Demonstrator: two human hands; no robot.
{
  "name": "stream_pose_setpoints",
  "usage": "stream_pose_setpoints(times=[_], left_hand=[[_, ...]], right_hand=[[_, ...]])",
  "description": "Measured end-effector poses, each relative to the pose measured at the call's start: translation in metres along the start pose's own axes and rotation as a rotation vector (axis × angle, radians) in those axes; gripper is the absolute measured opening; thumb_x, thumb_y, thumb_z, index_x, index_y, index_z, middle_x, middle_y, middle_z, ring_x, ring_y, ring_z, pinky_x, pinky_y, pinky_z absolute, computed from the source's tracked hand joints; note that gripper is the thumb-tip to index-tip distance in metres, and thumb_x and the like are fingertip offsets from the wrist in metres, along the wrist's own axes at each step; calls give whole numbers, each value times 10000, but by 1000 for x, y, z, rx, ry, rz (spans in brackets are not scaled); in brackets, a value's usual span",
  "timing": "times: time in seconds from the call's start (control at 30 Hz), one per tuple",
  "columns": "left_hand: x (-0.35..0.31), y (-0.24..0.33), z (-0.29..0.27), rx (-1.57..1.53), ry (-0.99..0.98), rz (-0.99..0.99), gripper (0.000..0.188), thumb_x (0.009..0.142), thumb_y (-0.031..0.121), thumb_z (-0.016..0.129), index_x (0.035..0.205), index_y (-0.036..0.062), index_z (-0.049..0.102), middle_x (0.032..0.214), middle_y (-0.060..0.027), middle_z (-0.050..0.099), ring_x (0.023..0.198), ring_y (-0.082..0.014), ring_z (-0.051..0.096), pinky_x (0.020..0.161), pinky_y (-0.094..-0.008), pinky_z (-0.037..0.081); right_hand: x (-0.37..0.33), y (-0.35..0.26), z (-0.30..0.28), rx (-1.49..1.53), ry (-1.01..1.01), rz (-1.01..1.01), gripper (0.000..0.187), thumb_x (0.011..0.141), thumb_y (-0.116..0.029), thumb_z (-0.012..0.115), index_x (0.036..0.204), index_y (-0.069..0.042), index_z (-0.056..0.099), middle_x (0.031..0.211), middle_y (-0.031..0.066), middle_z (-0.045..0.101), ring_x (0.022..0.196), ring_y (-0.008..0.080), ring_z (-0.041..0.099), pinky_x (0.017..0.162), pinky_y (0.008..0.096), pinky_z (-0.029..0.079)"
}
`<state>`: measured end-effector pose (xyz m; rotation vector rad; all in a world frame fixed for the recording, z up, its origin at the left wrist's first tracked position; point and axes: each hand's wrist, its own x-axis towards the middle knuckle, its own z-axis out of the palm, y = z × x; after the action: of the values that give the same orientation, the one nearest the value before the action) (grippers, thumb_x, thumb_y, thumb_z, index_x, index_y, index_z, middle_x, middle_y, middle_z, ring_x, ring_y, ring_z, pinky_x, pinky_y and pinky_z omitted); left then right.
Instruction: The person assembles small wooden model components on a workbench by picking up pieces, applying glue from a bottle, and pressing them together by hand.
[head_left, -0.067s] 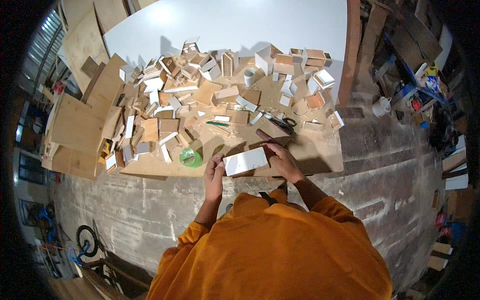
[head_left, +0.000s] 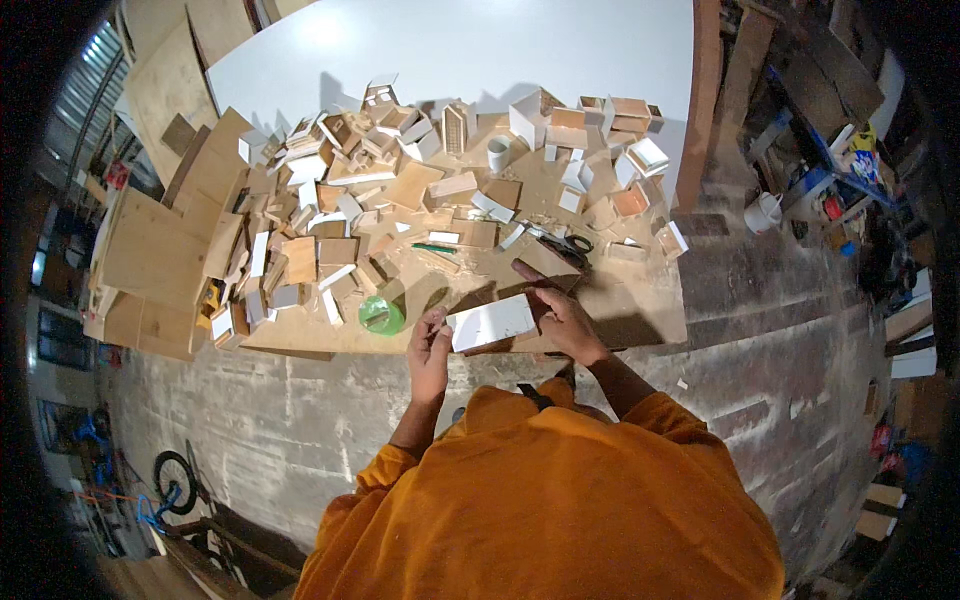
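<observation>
A low plywood worktop (head_left: 640, 310) lies on a stained concrete floor (head_left: 260, 420), heaped with small wooden and white-faced offcuts (head_left: 330, 240) and little open boxes (head_left: 625, 115). A green round lid (head_left: 381, 316) sits near its front edge, black-handled scissors (head_left: 570, 244) lie to the right, and a white cylinder (head_left: 498, 153) stands upright among the pieces. Larger plywood sheets (head_left: 150, 250) lie at the left. A big white board (head_left: 480, 50) lies behind the heap. A white bucket (head_left: 764, 212) stands on the floor at right; a bicycle wheel (head_left: 175, 482) shows at lower left.
</observation>
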<state>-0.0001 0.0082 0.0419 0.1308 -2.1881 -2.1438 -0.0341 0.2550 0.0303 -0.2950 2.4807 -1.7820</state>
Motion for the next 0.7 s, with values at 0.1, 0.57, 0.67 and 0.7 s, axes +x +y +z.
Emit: stream_pose_setpoints(times=[0.1, 0.57, 0.67, 0.7], left_hand=[[1, 32, 11, 375, -83, 380, 365, 861, 151, 547, 1185, -16, 530, 1188, -179, 552, 1125, -301, 507, 967, -387, 390], [16, 56, 56, 1134, -577, 774, 466, 857, 211, 525, 1322, 187, 507, 1385, -47, 457, 1282, -288, 407, 1065, -497, 283], [16, 52, 56, 1164, -575, 741, 499, 827, 181, 559, 1322, 209, 509, 1396, -17, 455, 1301, -290, 394, 1078, -485, 282], [16, 51, 56, 1170, -575, 726, 520, 809, 167, 583, 1322, 219, 511, 1399, -7, 455, 1310, -292, 387, 1083, -481, 282]], right_hand=[[0, -1, -4, -117, -11, -142, 434, 712, -73, 590, 1140, -4, 569, 1033, 195, 612, 942, 321, 614, 817, 364, 485], [4, 11, -7, -389, -132, -303, 404, 697, -37, 583, 1100, -4, 577, 1113, 173, 590, 1071, 330, 549, 924, 413, 449], [5, 11, -7, -411, -141, -342, 428, 694, -25, 564, 1122, -5, 555, 1132, 170, 577, 1091, 325, 534, 935, 420, 444], [5, 12, -7, -402, -150, -333, 436, 680, -13, 552, 1116, -1, 552, 1128, 171, 576, 1100, 334, 523, 944, 419, 436]])
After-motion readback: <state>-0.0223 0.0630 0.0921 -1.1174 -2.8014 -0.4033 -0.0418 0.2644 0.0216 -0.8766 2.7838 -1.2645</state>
